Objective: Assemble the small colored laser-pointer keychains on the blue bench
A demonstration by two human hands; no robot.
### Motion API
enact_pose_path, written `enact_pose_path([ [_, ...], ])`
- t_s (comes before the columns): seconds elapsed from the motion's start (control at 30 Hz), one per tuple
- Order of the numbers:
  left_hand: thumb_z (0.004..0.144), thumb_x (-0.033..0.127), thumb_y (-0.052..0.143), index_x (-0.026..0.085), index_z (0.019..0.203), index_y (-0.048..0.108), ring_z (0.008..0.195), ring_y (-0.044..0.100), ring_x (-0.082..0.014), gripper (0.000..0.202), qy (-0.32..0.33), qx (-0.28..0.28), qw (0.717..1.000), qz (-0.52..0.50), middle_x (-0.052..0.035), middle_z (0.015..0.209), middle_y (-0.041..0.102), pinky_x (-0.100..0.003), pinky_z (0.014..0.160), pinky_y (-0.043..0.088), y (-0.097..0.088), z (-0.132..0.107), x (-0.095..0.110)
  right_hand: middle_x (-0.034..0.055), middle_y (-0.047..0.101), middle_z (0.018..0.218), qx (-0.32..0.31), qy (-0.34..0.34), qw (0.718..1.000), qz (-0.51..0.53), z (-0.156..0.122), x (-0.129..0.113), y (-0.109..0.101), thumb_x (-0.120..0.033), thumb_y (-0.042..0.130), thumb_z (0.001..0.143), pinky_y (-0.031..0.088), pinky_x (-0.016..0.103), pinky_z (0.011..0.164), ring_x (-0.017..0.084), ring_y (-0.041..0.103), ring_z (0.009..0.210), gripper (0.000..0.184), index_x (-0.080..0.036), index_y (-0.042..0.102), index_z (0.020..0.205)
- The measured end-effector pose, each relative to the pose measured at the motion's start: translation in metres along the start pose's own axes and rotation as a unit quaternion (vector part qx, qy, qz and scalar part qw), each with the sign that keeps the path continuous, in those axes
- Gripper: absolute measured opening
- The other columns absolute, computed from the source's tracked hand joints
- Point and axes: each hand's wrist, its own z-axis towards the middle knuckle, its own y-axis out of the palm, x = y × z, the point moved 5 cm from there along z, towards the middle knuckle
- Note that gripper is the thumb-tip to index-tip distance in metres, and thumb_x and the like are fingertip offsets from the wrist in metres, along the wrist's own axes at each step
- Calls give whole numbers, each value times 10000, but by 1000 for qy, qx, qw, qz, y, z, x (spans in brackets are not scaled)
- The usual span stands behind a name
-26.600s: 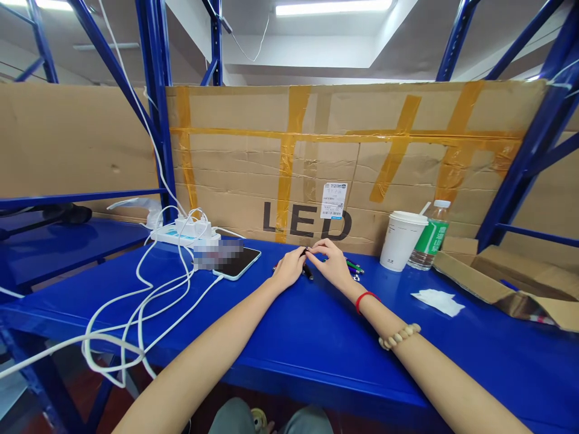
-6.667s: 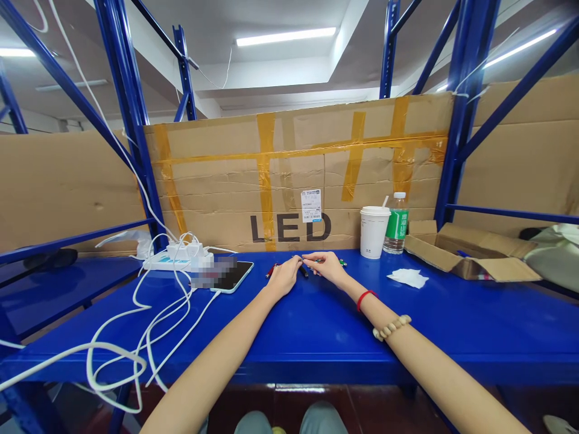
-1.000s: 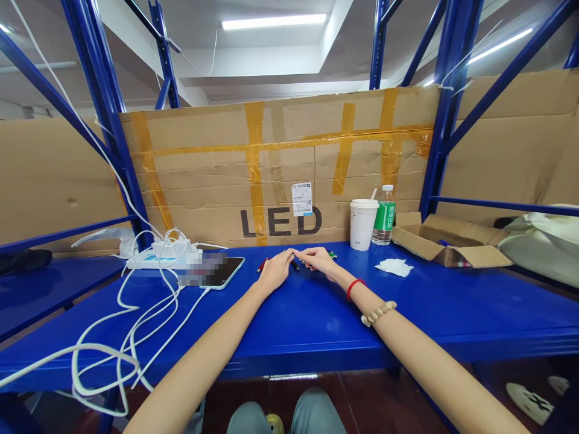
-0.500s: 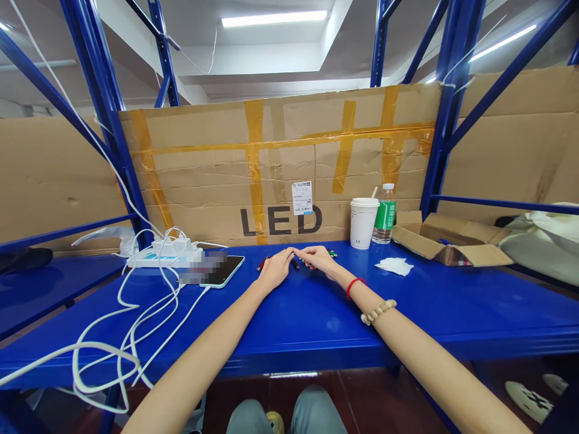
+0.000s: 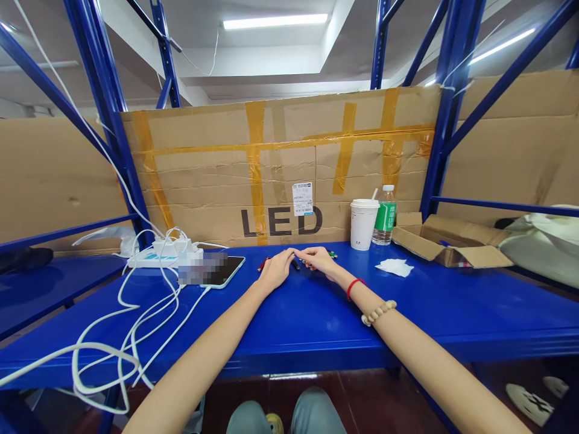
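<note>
Both my arms reach out across the blue metal shelf (image 5: 316, 325). My left hand (image 5: 274, 269) and my right hand (image 5: 322, 261) meet fingertip to fingertip near the cardboard wall. Together they pinch a small dark pen-like object (image 5: 295, 263) just above the shelf. Several more small pens lie around them: a red one (image 5: 261, 264) left of my left hand, green ones (image 5: 333, 255) behind my right hand. A red string and a bead bracelet sit on my right wrist.
A phone (image 5: 221, 272) on a white cable lies left of my hands, beside a power strip (image 5: 156, 257) with looping cords. A white paper cup (image 5: 362, 223), a green-labelled bottle (image 5: 383, 216), a tissue (image 5: 393, 267) and an open cardboard box (image 5: 447, 241) stand to the right.
Over the last second the hands have stayed in the same pinch at the same spot. The camera has hardly shifted.
</note>
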Motion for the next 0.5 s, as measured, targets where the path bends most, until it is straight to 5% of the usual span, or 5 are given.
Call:
enact_pose_path([
  [0.5,884,262,233,259,1018,457,932,542,-143,261,-5,-8,1000,-16,-3,1007,585,-241,757,411,-1,0,0,-34,453,471,-7,-5,1000,7,-1,-2,0,-517,650,535,286,160,374,47,391,432,395,-132,576,583],
])
